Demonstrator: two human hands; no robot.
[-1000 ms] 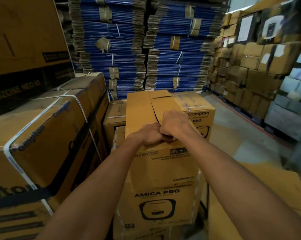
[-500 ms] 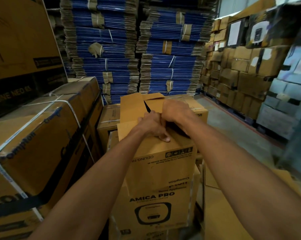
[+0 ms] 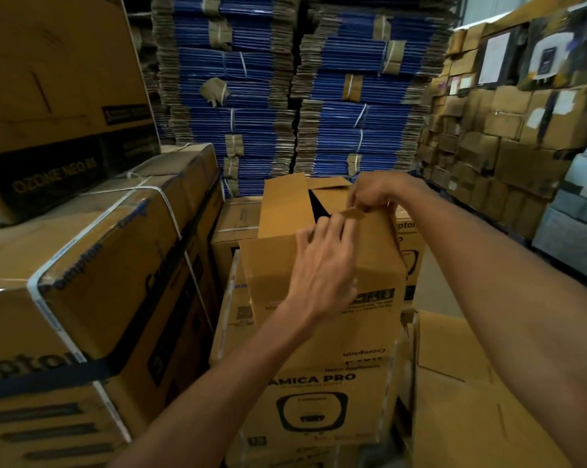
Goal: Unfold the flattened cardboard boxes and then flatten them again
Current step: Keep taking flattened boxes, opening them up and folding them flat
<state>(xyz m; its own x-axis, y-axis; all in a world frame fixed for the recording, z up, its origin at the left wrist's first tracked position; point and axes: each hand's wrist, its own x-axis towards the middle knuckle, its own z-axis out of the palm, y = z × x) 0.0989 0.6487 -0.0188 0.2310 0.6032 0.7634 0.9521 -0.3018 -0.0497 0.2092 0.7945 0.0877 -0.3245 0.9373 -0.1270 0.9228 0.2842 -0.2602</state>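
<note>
Head view looks down on a brown cardboard box [image 3: 278,265] in the middle of the scene. It stands upright on a printed carton marked AMICA PRO [image 3: 319,400]. The top flaps of the cardboard box are partly folded over, and a dark triangular gap shows between them.

The left hand [image 3: 322,265] lies on the near top of the box. Its fingers are almost straight and touch the flap just beside the gap, so its grip is released. The right hand [image 3: 376,194] is at the far right top edge. Its grip is closed as a pinch: thumb and fingertips hold a small edge of a flap.

A large strapped carton [image 3: 99,265] stands to the left, close to the box. Far behind are tall stacks of blue flattened cardboard [image 3: 251,96]. A wall of brown cartons [image 3: 487,146] is on the far right. A flat cardboard sheet [image 3: 454,383] lies at the near right.
</note>
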